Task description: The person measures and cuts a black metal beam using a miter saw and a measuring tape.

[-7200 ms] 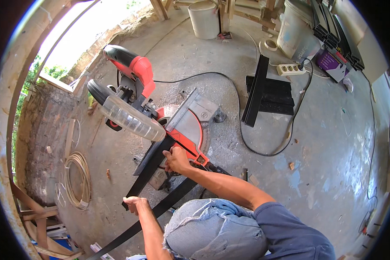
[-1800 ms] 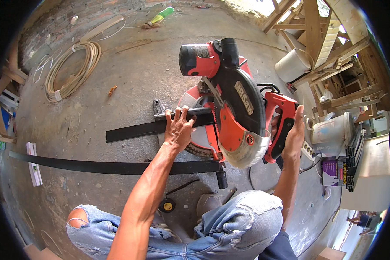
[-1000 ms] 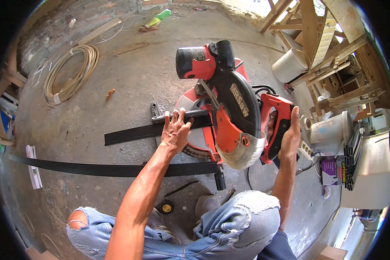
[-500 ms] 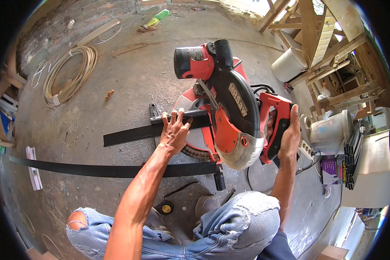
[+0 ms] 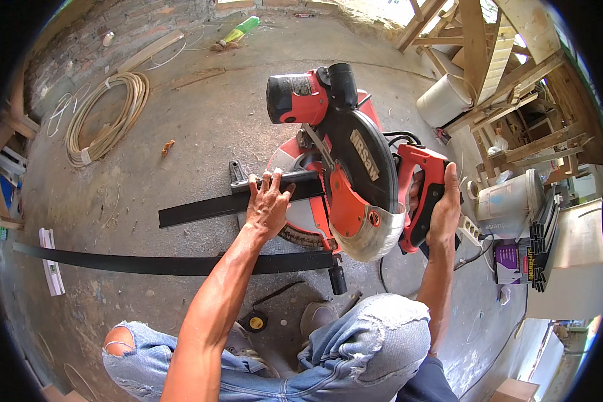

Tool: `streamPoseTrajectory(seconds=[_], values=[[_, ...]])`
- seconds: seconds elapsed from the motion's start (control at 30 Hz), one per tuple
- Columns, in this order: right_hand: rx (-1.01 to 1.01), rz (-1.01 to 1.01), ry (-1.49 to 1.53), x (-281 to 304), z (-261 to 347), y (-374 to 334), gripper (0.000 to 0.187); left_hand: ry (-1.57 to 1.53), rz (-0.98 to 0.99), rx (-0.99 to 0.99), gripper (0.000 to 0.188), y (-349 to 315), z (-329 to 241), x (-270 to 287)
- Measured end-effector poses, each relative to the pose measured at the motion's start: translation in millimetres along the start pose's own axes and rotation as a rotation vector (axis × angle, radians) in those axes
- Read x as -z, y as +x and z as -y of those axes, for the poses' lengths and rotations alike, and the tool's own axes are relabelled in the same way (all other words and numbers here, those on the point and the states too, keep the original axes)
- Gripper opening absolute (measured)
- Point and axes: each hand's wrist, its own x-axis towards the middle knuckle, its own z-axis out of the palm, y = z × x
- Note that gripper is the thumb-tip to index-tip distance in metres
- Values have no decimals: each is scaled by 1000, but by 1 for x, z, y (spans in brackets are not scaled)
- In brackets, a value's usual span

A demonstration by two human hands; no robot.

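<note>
The left hand, unclenched, rests across the black strip, whose long axis runs beneath it rightward to the saw; the farther right hand grasps the handle.

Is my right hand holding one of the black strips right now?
No, your right hand is wrapped around the red-and-black saw handle.

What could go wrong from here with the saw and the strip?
1. The left grip is bare over the short black strip, near the orange-and-silver guard of the saw; a slip might bring fingers toward the blade.
2. The strip's left end juts past the saw base with no visible support, so it may tip or chatter.
</note>
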Motion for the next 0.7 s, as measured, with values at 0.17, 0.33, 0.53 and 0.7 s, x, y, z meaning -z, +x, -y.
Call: streamPoseTrajectory(seconds=[0.17, 0.33, 0.53, 0.7], values=[[-32, 15, 38, 2, 1, 1, 63, -38, -64, 15, 47, -1, -1, -1], [-99, 112, 149, 9, 6, 4, 61, -56, -122, 34, 45, 1, -5, 0], [-164, 45, 215, -1, 24, 15, 61, -32, -128, 45, 42, 0, -4, -5], [-180, 60, 144, -4, 38, 28, 58, -73, -78, 71, 39, 2, -7, 2]])
